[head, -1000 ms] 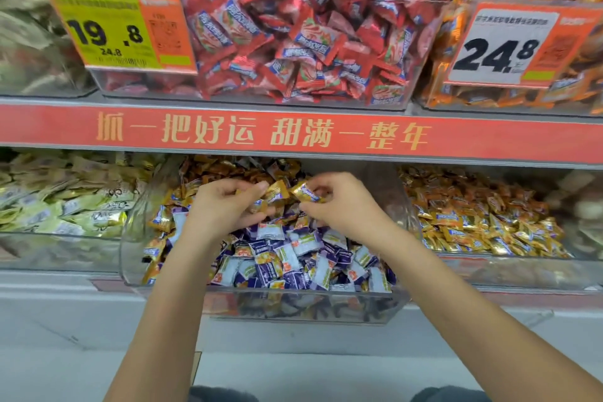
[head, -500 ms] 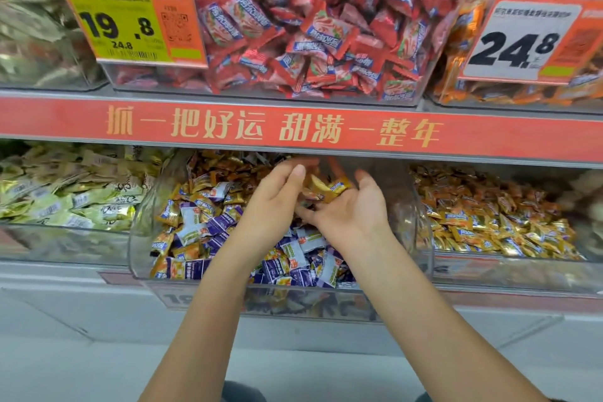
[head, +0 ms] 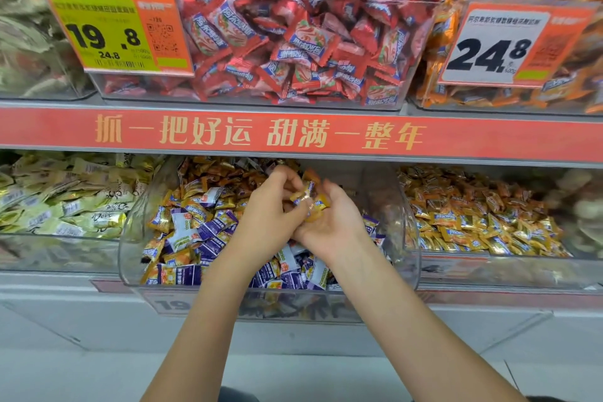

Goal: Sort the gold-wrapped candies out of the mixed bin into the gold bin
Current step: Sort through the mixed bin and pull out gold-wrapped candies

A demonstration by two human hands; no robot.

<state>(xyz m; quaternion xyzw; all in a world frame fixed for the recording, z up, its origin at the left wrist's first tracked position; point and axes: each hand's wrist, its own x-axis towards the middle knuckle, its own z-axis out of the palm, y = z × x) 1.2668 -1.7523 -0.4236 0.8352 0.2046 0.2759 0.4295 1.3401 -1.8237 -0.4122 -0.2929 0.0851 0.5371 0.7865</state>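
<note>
Gold candies (head: 308,201) lie in the cupped right hand (head: 329,222), palm up, fingers curled round them. Half a second ago the left hand (head: 270,222) was flat against it; its fingers now curl over the pile, touching the wrappers. Both hands hover over the mixed bin (head: 130,238). Gold bin (head: 489,268): 3 o'clock. Red banner (head: 489,140): 12 o'clock, overhanging both bins.
</note>
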